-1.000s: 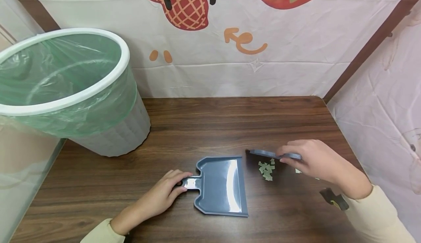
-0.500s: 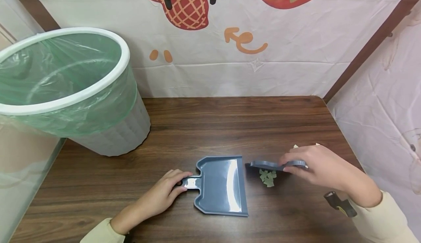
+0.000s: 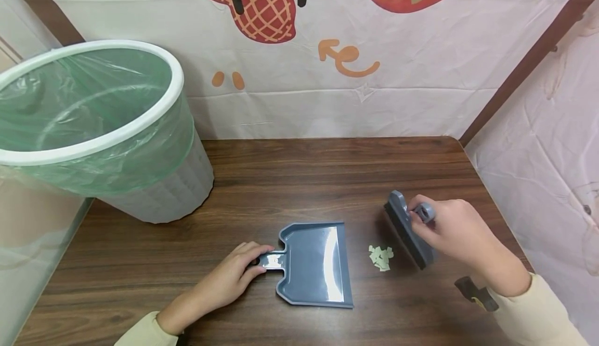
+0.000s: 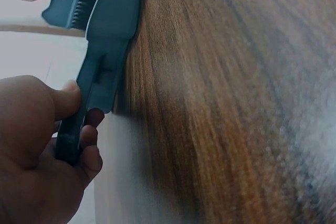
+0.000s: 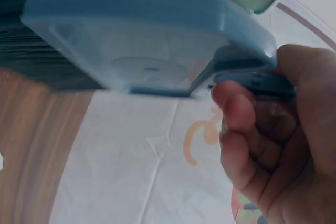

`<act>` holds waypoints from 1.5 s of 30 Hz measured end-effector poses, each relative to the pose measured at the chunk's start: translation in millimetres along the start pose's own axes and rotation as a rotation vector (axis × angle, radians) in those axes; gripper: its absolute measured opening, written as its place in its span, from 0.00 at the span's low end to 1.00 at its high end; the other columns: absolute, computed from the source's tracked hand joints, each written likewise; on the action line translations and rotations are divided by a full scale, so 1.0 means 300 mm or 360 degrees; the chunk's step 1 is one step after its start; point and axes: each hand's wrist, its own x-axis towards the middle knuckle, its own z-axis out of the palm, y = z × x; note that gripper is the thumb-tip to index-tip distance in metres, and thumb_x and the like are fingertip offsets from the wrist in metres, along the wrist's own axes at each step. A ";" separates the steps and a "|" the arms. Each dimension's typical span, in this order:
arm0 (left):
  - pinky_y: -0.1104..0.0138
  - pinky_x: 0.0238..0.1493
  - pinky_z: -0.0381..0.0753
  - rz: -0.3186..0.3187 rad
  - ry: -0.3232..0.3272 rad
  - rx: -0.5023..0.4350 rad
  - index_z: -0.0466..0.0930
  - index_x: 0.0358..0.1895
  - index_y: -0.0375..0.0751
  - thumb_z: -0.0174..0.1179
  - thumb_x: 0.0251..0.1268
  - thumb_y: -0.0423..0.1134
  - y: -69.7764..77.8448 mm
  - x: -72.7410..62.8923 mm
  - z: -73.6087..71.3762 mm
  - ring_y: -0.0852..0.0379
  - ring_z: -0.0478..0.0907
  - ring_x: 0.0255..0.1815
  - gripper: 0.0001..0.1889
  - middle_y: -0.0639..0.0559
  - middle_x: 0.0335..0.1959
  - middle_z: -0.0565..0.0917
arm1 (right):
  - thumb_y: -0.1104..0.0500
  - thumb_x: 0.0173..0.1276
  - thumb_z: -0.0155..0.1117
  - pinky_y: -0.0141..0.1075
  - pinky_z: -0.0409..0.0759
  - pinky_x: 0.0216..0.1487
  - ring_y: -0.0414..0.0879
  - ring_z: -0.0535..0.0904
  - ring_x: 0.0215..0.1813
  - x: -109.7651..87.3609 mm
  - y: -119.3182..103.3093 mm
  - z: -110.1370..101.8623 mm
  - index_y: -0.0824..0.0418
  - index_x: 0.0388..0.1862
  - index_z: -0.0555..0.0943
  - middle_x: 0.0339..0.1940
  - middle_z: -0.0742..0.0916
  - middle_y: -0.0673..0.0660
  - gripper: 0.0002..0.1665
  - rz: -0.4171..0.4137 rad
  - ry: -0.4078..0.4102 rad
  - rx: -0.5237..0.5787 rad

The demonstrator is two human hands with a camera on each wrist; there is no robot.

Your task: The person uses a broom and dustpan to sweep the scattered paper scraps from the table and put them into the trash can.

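My left hand [image 3: 236,269] pinches the short handle of a blue-grey dustpan [image 3: 306,268], which lies on the table with its wide lip toward the right. In the left wrist view the thumb is on one side of the dustpan handle [image 4: 79,124] and the fingers on the other. A little pile of pale green paper scraps [image 3: 381,258] lies just right of the lip. To the right of the pile my right hand [image 3: 456,229] grips a matching hand brush [image 3: 407,231] by its handle, dark bristles [image 5: 42,51] facing the scraps.
A large bin [image 3: 175,197] with a white rim and green plastic liner stands at the back left of the wooden table [image 3: 299,179]. Behind the table hangs a printed white cloth [image 3: 299,106]. Another cloth sheet [image 3: 552,143] hangs along the right side.
The brush has gone from the scraps' far side to their right and turned from lengthwise to slanting across. The scraps have shifted slightly toward me. Left hand and dustpan have stayed put.
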 end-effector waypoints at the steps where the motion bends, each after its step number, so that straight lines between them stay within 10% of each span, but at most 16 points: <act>1: 0.62 0.49 0.77 0.0001 -0.0001 0.0001 0.77 0.64 0.38 0.63 0.71 0.33 0.001 0.000 0.000 0.60 0.75 0.48 0.20 0.57 0.51 0.82 | 0.64 0.56 0.67 0.26 0.58 0.17 0.26 0.55 0.18 -0.004 -0.005 0.007 0.51 0.33 0.79 0.16 0.69 0.34 0.09 0.0025 -0.0007 -0.0016; 27: 0.56 0.59 0.78 -0.0042 -0.0128 0.0195 0.76 0.67 0.39 0.59 0.75 0.36 0.029 0.004 -0.018 0.56 0.76 0.58 0.20 0.53 0.58 0.82 | 0.64 0.63 0.65 0.31 0.61 0.14 0.35 0.62 0.14 0.013 -0.218 0.166 0.54 0.32 0.69 0.11 0.66 0.41 0.12 0.0356 -0.0405 0.0033; 45: 0.56 0.59 0.78 -0.0060 -0.0138 0.0195 0.75 0.68 0.40 0.60 0.75 0.37 0.028 0.002 -0.019 0.57 0.76 0.57 0.21 0.55 0.58 0.81 | 0.66 0.59 0.67 0.28 0.54 0.14 0.31 0.54 0.13 0.088 -0.337 0.251 0.59 0.34 0.73 0.09 0.60 0.38 0.10 0.0253 -0.0170 0.0149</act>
